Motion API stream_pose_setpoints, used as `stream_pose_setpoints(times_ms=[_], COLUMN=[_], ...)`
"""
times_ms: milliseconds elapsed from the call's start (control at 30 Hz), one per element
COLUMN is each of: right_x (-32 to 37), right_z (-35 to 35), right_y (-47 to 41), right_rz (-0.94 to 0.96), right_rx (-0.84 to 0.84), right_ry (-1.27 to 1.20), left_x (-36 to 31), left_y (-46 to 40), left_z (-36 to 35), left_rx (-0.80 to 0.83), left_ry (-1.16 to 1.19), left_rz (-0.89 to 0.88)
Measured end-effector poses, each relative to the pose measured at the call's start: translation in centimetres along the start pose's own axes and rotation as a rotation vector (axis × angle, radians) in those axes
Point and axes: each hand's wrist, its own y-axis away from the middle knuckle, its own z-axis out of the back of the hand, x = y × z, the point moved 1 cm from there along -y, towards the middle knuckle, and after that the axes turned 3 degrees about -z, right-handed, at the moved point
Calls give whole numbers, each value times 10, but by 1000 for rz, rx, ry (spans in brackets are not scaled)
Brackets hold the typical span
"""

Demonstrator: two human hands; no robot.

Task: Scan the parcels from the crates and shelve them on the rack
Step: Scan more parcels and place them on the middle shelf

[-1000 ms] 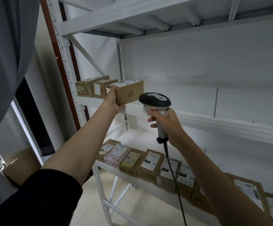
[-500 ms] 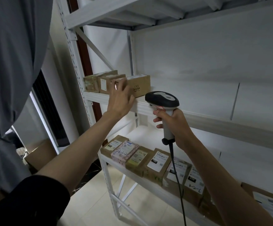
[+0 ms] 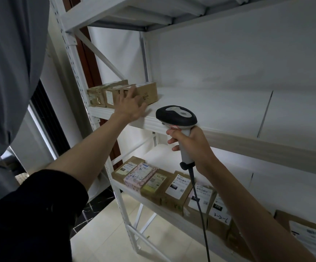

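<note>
1. Your left hand [image 3: 129,106] is up at the rack's [image 3: 229,137] upper shelf, fingers spread wide, holding nothing, in front of the brown parcel [image 3: 148,92].
2. That parcel sits on the shelf, third in a row at the left end.
3. Your right hand [image 3: 193,144] grips the scanner [image 3: 176,118], fingers wrapped round its handle.

- Rack [image 3: 74,59]: white painted metal, matt.
- Parcels [image 3: 147,92]: brown cardboard, paper labels.
- Scanner [image 3: 176,117]: smooth plastic, black head, grey grip.
- Floor [image 3: 104,241]: glossy cream tile.
- Sleeve [image 3: 30,214]: black cloth.
</note>
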Motion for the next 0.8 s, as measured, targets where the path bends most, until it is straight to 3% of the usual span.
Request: stream_pose_setpoints(times_ms=[167, 333, 500, 633, 800], right_x=[2, 0, -9, -16, -20], right_z=[6, 11, 10, 5, -2], right_y=[5, 13, 33, 65, 135], right_rz=[-1, 4, -31, -79, -117], right_rx=[-4, -15, -38, -50, -108], right_ry=[20, 42, 101, 162, 244], left_x=[-8, -15, -7, 0, -9], left_y=[2, 40, 88, 134, 212], left_z=[5, -2, -15, -29, -43], left_rx=[5, -294, -445, -407, -180], left_ry=[62, 290, 402, 511, 637], left_rz=[-6, -120, -192, -240, -342])
